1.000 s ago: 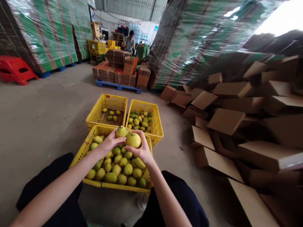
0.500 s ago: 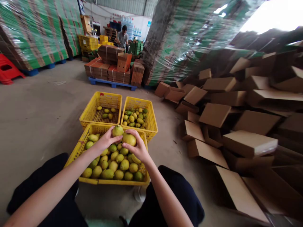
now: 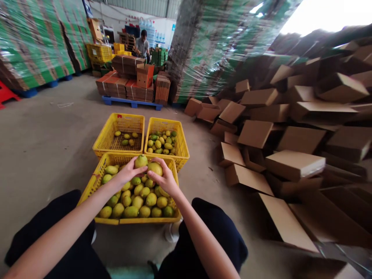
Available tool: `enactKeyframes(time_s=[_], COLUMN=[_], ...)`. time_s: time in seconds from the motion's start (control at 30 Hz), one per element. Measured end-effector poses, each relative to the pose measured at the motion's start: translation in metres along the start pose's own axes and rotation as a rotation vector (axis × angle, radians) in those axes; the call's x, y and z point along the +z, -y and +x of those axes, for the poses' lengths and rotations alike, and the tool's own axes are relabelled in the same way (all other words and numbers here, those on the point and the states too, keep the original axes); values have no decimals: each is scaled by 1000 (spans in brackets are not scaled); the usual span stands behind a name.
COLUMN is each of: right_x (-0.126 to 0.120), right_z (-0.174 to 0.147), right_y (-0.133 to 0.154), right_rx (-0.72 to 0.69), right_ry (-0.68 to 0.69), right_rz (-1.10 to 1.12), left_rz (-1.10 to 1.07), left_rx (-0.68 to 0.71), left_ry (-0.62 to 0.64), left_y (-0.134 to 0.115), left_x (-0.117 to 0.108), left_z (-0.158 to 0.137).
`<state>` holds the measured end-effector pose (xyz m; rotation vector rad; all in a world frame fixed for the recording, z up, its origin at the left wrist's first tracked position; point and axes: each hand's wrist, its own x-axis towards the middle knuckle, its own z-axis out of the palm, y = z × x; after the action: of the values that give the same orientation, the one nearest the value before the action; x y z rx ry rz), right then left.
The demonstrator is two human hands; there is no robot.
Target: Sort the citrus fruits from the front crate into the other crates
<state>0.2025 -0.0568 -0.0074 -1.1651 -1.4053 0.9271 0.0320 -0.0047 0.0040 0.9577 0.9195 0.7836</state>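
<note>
My left hand point(image 3: 131, 170) is closed around a greenish-yellow lemon point(image 3: 141, 161). Right beside it, my right hand point(image 3: 166, 177) grips a yellower lemon point(image 3: 155, 168); the fingertips of both hands come close together. Both lemons are held above the near yellow crate point(image 3: 136, 221), which is filled with green and yellow lemons point(image 3: 138, 202). Just beyond stand two more yellow crates. The left one point(image 3: 99, 145) holds several lemons spread over its slatted bottom. In the right one point(image 3: 183, 145) the lemons lie in a fuller layer.
Open cardboard boxes point(image 3: 255, 133) lie in a large heap on the right. Ahead, a blue pallet point(image 3: 132, 103) carries flattened cartons, and a person point(image 3: 142, 46) works behind it. Film-wrapped green stacks point(image 3: 200, 50) rise at both sides. Concrete floor point(image 3: 52, 131) stretches to the left.
The view has shifted slightly to the right, so the crates and boxes appear further left. Both hands keep their lemons, and the one in my right hand is turned a little.
</note>
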Motion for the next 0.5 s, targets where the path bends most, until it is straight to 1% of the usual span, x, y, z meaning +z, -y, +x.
enactKeyframes(time_s=[0.07, 0.13, 0.23, 0.3, 0.43, 0.5], right_x=[2, 4, 9, 12, 18, 21], right_z=[-1, -1, -1, 1, 3, 3], right_y=[3, 8, 17, 21, 28, 32], right_rx=[34, 98, 193, 219, 264, 303], right_ry=[9, 12, -30, -55, 7, 48], right_rz=[19, 45, 68, 72, 135, 206], left_rz=[-1, -4, -17, -36, -95, -135], left_rx=[7, 12, 18, 26, 24, 16], left_ry=[-1, 6, 24, 20, -28, -21], left_y=[-2, -5, -8, -9, -10, -12], left_x=[0, 1, 3, 4, -2, -8], left_z=[-1, -3, -6, -7, -5, -3])
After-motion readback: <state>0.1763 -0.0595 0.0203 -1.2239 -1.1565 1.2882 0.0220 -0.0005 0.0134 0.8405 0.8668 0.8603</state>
